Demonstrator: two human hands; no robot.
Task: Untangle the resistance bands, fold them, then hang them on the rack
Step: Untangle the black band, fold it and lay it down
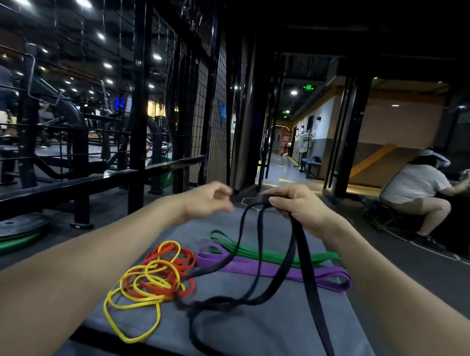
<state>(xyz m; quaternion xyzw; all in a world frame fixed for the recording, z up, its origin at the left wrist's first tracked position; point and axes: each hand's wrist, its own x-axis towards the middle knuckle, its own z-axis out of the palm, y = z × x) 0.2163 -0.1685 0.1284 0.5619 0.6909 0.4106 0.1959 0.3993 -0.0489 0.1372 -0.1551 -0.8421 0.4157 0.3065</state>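
**A:** Head cam only. Right hand [295, 206] up in the air over the far end of the grey mat [274, 331], fingers curled tight round a bunch of black band [287, 252]. Strands of it hung down in long loops, lowest bits lying on the mat, one running off the bottom edge.

**B:** And the left hand [210, 201]?

**A:** Just beside the right, not touching it. Fingers loosely bent, thumb near the fingertips, nothing seen between them. A bit blurred though.

**B:** Rest of the bands?

**A:** Yellow band [132, 309] and red band [178, 268] knotted up together on the left side of the mat, black one dragging right against that pile. Purple band [277, 271] and green band [265, 252] laid flat side by side further back, under the hanging black loops.

**B:** Anything else?

**A:** Weight plates [10, 233] on the floor at left, under a black rail [90, 182]. Person [417, 189] seated far right.
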